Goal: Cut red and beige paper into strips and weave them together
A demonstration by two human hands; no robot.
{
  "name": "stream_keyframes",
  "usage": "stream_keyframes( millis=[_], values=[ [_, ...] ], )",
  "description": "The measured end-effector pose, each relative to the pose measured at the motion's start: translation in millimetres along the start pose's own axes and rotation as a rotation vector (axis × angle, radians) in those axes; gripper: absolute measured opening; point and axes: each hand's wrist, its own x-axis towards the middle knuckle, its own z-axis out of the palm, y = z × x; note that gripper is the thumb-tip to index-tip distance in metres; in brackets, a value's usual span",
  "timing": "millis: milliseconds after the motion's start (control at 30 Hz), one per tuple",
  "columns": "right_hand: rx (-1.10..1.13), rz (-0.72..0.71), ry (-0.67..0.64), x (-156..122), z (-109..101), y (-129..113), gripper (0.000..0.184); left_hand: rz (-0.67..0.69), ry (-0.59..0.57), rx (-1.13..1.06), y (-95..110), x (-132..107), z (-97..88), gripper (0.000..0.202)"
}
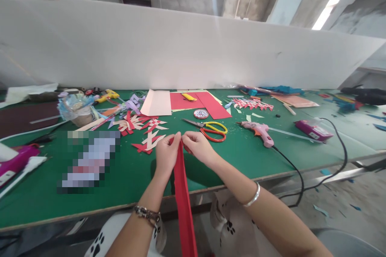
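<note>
Both my hands pinch the far end of a long red paper strip (183,196) that runs from the green table (126,176) back over its near edge toward my lap. My left hand (167,156) grips the strip's top from the left, fingers closed. My right hand (197,147) grips it from the right, fingers closed too. Just beyond my right hand lie scissors (211,128) with yellow and orange handles. Left of my hands sit woven red-and-cream paper pieces (147,136).
A pink glue gun (261,131) lies to the right, its black cord trailing off the table edge. Red and cream paper sheets (193,102) rest near the white back panel. Craft scraps and a bowl (76,112) crowd the left. A pink box (313,129) sits right.
</note>
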Motion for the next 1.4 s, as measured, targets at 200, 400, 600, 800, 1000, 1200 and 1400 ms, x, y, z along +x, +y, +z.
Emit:
stream_keyframes(
  millis=[200, 400, 600, 800, 1000, 1200, 1400],
  values=[
    [0.045, 0.019, 0.033, 1, -2, -2, 0.028, -0.125, -0.072, -0.131, 2, 1, 3.4, 0.039],
    [-0.033, -0.036, 0.053, 3, 0, 0, 0.027, -0.119, -0.005, -0.08, 4, 0, 0.6, 0.043],
    [-0.039, -0.05, 0.1, 2, 4, 4, 0.028, -0.165, 0.033, -0.137, -1, 3, 0.5, 0.044],
    [0.06, -0.017, 0.136, 3, -3, 0, 0.03, -0.101, -0.079, -0.073, 5, 1, 2.4, 0.037],
    [-0.088, -0.07, 0.063, 3, -5, 2, 0.035, -0.053, -0.024, 0.008, 8, -1, 2.6, 0.034],
    [-0.129, -0.064, 0.066, 4, 2, 5, 0.033, -0.018, 0.045, -0.006, 4, 1, 1.4, 0.034],
    [-0.188, -0.073, 0.102, 4, 1, 4, 0.034, -0.074, 0.094, -0.037, 1, 1, 2.8, 0.04]
  ],
)
